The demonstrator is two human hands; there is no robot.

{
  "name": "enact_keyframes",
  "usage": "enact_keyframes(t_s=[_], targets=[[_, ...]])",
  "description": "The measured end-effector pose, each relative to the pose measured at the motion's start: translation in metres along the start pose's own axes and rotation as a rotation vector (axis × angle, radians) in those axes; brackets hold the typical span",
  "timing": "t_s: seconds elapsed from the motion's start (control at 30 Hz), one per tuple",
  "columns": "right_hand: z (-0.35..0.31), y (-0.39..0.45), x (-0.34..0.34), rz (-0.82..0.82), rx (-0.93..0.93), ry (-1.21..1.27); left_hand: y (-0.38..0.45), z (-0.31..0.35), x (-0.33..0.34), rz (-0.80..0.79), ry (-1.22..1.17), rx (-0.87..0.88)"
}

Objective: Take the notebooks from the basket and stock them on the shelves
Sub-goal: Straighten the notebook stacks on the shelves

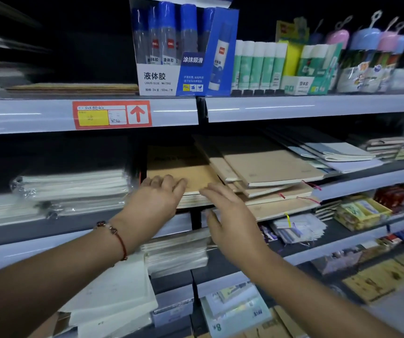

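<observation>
Stationery shelves (86, 115) surround both flat, unclenched hands, left hand (155, 201) and right hand (232, 223), nudging a kraft notebook stack (181, 176); uneven pushing could topple the slanted neighbouring pile (269, 167).

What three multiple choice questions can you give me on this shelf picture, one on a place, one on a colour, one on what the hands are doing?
1. Where does the liquid glue box stand?
A. on the shelf above the brown notebooks
B. on the bottom shelf
C. in a basket

2. What colour is the price tag frame?
A. green
B. red
C. black

3. How are the hands on the brown notebook stack?
A. both curled into fists
B. both far from it
C. left hand and right hand with fingers fairly straight at its front edge

Answers: 1 A, it stands one shelf up; 2 B, red border with arrow; 3 C, fingers reach the stack's edge.
</observation>
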State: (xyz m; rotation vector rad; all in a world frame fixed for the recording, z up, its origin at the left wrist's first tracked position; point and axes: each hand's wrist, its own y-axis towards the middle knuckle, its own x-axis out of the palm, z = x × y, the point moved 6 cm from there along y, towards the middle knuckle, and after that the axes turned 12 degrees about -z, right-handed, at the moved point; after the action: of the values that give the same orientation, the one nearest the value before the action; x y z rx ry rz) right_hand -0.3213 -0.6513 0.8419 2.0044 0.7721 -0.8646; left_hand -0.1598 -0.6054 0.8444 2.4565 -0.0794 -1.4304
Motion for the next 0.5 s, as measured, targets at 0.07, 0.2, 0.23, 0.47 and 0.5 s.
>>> enact_keyframes(t_s=[0.07, 0.2, 0.23, 0.47, 0.5], targets=[[0.007, -0.020, 0.010, -0.020, 0.173, 0.299, -0.001, -0.001, -0.003, 0.020, 0.026, -0.029], [0.006, -0.025, 0.027, -0.071, 0.190, 0.455, -0.012, 0.005, -0.016, 0.018, 0.032, -0.034], [0.002, -0.023, 0.029, -0.072, 0.172, 0.424, -0.015, 0.007, -0.019, 0.013, 0.030, -0.030], [0.017, -0.013, 0.040, -0.175, 0.116, 0.210, -0.012, -0.005, -0.003, 0.081, 0.052, -0.010], [0.021, -0.007, 0.042, -0.216, 0.106, 0.176, -0.010, -0.011, 0.003, 0.093, 0.061, -0.011]])
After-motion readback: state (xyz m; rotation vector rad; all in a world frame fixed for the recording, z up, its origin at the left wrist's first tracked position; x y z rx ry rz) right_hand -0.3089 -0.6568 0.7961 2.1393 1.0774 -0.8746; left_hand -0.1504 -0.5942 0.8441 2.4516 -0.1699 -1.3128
